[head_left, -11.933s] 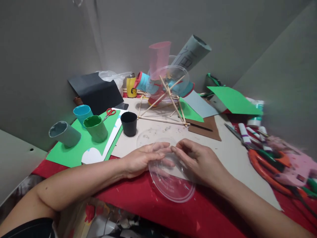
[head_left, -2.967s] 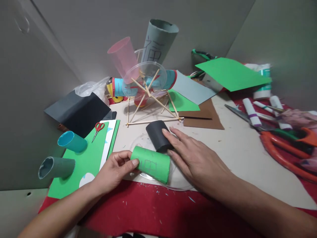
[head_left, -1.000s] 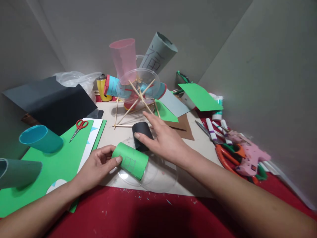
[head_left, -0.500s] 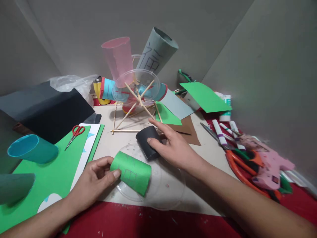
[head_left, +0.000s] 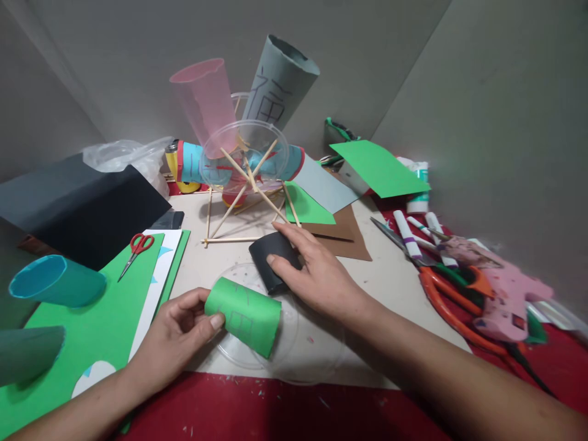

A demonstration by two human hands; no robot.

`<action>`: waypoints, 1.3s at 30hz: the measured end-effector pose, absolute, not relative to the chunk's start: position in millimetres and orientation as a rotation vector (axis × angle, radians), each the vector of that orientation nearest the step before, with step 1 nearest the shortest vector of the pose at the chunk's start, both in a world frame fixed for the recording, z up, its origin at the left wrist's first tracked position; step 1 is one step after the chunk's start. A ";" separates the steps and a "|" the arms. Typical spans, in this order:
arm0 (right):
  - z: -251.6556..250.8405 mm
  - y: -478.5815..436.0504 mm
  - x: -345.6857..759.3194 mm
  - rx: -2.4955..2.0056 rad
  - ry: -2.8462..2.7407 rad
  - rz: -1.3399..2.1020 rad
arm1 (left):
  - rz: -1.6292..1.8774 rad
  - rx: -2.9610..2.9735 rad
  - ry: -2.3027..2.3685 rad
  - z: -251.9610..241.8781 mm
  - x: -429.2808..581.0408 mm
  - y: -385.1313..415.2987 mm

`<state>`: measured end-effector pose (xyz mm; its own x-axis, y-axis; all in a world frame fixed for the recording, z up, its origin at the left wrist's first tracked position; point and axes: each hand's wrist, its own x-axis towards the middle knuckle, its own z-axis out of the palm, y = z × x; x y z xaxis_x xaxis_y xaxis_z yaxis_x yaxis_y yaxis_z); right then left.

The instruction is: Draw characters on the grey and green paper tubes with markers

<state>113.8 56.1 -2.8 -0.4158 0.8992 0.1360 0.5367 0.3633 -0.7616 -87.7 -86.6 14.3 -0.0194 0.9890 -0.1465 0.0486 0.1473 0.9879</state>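
A green paper tube [head_left: 250, 317] with pencil-like marks is pinched at its left end by my left hand [head_left: 184, 324]. The thumb lies in front of it, the other fingers behind or partly hidden. My right hand [head_left: 316, 269] grips a black paper tube [head_left: 271, 260] from the right, just behind the green one. Beneath both tubes are clear plastic discs [head_left: 316, 361]. Behind the hands stands a frame of wooden sticks [head_left: 234, 239] with clear round discs; a pink tube [head_left: 206, 107], a grey tube [head_left: 280, 82] with a drawn character and blue tubes [head_left: 193, 162] are set around it.
Red-handled scissors [head_left: 140, 245] lie on green sheets [head_left: 110, 318] at left, near a teal tube [head_left: 59, 282]. At right are a pink glue gun [head_left: 505, 300], markers [head_left: 407, 233] and orange-handled scissors [head_left: 441, 306]. Black sheets [head_left: 114, 214] lean at back left.
The view has shifted slightly, so the stick frame sits a little further left and higher. Both hands keep hold of their tubes, in nearly the same positions.
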 end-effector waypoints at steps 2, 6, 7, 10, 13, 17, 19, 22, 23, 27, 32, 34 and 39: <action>-3.1 55.4 113.7 -1.233 -2.082 0.859 | 1.099 1.116 1.309 14.2 -87.2 -86.6; -2.9 55.2 113.8 -1.218 -2.078 0.840 | 1.128 1.087 1.304 13.4 -86.5 -86.0; -2.6 55.3 113.9 -1.219 -2.080 0.841 | 1.131 1.081 1.314 13.0 -86.5 -85.7; -1.4 56.0 114.4 -1.225 -2.090 0.840 | 1.150 1.067 1.356 11.7 -87.1 -85.3; -0.3 56.2 114.8 -1.241 -2.090 0.842 | 1.166 1.074 1.401 11.2 -87.7 -85.8; 1.1 55.5 114.7 -1.260 -2.107 0.854 | 1.141 1.073 1.380 12.3 -87.1 -85.7; 1.7 55.2 114.9 -1.261 -2.103 0.856 | 1.154 1.060 1.336 12.4 -86.3 -84.8; 2.3 55.5 115.9 -1.246 -2.086 0.862 | 1.187 1.054 1.307 11.3 -85.2 -83.5; 2.5 55.6 116.3 -1.240 -2.082 0.864 | 1.193 1.053 1.306 10.8 -85.1 -83.2; 2.7 55.9 117.1 -1.242 -2.067 0.878 | 1.191 1.043 1.323 9.7 -85.9 -82.7; 4.2 57.4 117.9 -1.207 -2.069 0.861 | 1.164 1.060 1.424 10.0 -87.6 -84.2; 6.5 58.3 119.6 -1.187 -2.080 0.839 | 1.152 1.069 1.452 9.2 -87.9 -85.3; 18.3 48.5 126.2 -1.010 -2.167 0.661 | 1.143 1.064 1.484 7.5 -87.1 -86.2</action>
<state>126.2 48.5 18.3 -0.4927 0.7999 0.3426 0.4727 0.5766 -0.6664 -87.1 -86.2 7.5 -0.1728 0.9704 -0.1686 0.0848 0.1852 0.9790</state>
